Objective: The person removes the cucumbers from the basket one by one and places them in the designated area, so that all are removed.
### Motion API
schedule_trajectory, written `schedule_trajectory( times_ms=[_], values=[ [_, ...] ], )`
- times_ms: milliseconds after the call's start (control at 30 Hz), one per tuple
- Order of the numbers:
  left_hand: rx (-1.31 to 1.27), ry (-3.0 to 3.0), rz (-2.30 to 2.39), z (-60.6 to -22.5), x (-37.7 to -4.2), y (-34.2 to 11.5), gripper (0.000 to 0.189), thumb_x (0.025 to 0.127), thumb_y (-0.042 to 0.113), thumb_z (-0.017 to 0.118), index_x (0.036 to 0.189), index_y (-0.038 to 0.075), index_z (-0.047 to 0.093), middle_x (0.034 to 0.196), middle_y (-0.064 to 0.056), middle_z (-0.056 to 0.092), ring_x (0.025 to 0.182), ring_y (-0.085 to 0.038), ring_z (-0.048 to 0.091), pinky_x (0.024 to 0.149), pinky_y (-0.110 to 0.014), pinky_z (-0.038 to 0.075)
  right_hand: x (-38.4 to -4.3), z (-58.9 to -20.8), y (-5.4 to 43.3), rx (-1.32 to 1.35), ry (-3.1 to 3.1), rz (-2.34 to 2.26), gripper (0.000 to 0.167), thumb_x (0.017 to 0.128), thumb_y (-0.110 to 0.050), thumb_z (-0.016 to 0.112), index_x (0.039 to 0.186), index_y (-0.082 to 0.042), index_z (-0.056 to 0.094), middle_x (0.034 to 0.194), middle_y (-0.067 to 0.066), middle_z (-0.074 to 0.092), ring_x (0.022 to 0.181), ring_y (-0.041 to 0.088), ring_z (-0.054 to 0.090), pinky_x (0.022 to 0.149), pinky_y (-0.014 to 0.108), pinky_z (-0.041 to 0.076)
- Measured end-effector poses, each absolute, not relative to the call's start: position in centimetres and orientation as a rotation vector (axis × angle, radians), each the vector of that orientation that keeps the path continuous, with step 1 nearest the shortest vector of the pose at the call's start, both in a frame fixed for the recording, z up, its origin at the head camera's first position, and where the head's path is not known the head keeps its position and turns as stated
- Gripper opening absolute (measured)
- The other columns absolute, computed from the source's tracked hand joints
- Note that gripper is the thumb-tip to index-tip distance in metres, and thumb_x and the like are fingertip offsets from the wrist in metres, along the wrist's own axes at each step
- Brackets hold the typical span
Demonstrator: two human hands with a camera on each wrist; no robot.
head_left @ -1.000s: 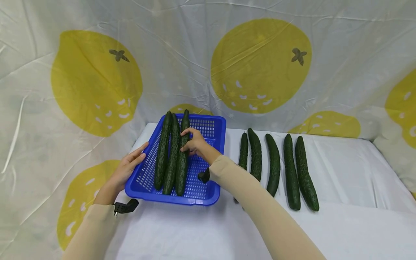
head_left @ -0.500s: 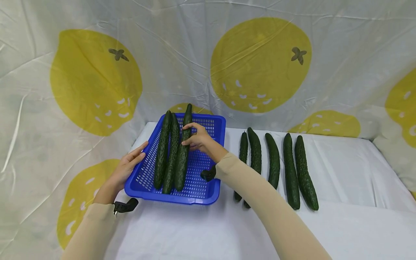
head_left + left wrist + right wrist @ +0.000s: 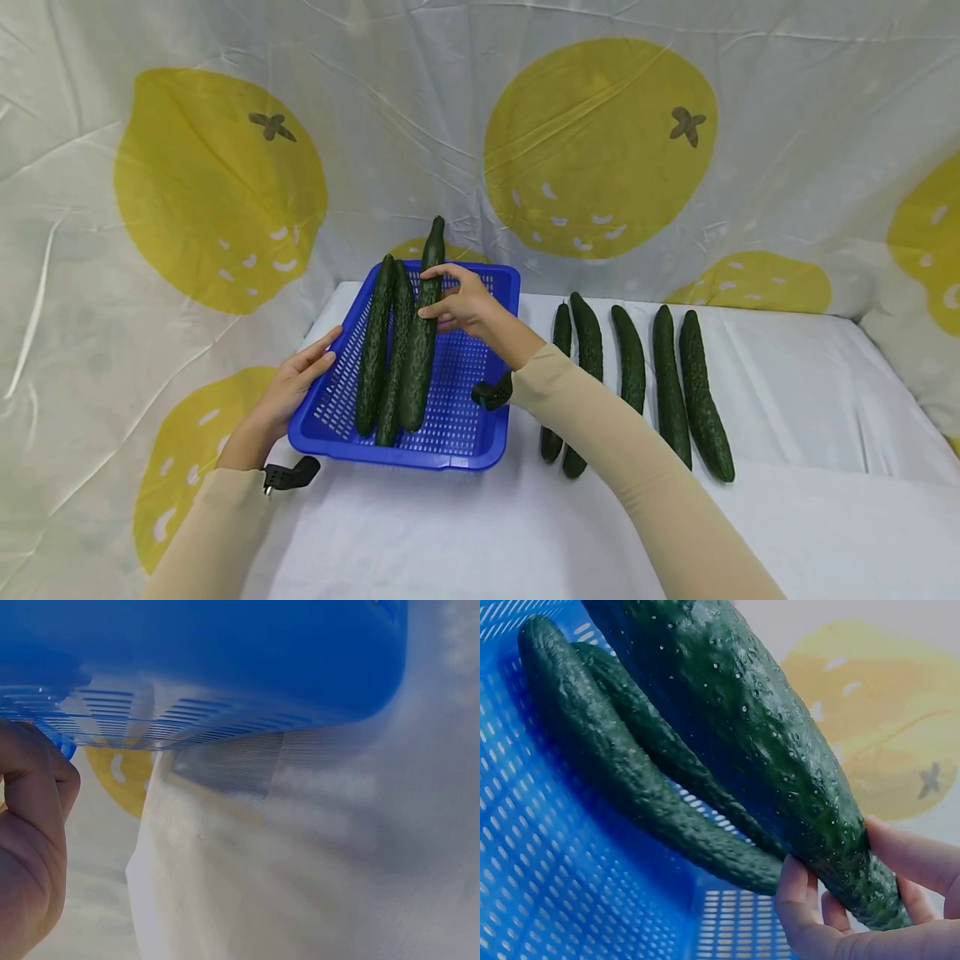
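Note:
A long dark green cucumber [image 3: 422, 342] slants over the blue plastic basket [image 3: 512, 350]. Thumb and fingers of my right hand [image 3: 468, 302] pinch it near its upper part, and its top end rises past the back rim. Close up in the right wrist view, this bumpy cucumber [image 3: 735, 720] runs diagonally down into the grip. Two more cucumbers, one at the far left [image 3: 375, 350] and one beside it [image 3: 397, 367], lie lengthwise in the basket. My left hand [image 3: 288, 387] holds the basket's left rim; in the left wrist view, its bent fingers [image 3: 37, 780] appear beside the blue wall [image 3: 225, 652].
Several cucumbers [image 3: 630, 358] lie in a row on the white tablecloth [image 3: 795, 400], right of the basket. My right forearm passes over the lower part of this row. A curtain with lemon prints [image 3: 600, 150] hangs behind the table.
My right hand has raised the gripped cucumber and shifted it toward the back of the basket, so its top stands higher. The left hand and basket have stayed in place.

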State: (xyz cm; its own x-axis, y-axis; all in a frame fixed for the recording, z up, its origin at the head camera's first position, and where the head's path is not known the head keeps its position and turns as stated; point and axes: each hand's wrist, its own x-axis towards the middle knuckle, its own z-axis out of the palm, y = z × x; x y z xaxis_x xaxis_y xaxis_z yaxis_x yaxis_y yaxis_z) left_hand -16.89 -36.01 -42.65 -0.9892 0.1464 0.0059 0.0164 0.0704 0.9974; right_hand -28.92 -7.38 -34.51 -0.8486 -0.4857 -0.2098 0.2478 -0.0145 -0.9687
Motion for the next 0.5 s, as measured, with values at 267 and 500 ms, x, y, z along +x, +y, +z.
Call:
schedule_trajectory(
  times_ms=[267, 500],
  values=[
    [0.19, 2.227, 2.07, -42.6, -16.9, -36.0, 0.054, 0.109, 0.024, 0.042, 0.159, 0.017, 0.024, 0.129, -0.002, 0.055, 0.103, -0.016, 0.066, 0.08, -0.034, 0.058, -28.6, -33.3, -6.0, -0.273, 1.742, -1.932, 0.061, 0.083, 0.016, 0.072, 0.134, -0.015, 0.059, 0.093, 0.013, 0.049, 0.061, 0.027, 0.056, 0.069, 0.042, 0.056],
    [0.194, 2.238, 2.056, -42.5, -16.9, -36.0, 0.055, 0.109, 0.025, 0.043, 0.159, 0.017, 0.025, 0.127, -0.002, 0.056, 0.102, -0.016, 0.066, 0.08, -0.034, 0.058, -28.2, -32.4, -4.6, -0.305, 1.719, -1.97, 0.06, 0.083, 0.017, 0.071, 0.134, -0.012, 0.058, 0.101, 0.017, 0.05, 0.064, 0.026, 0.058, 0.07, 0.041, 0.057]
  ],
)
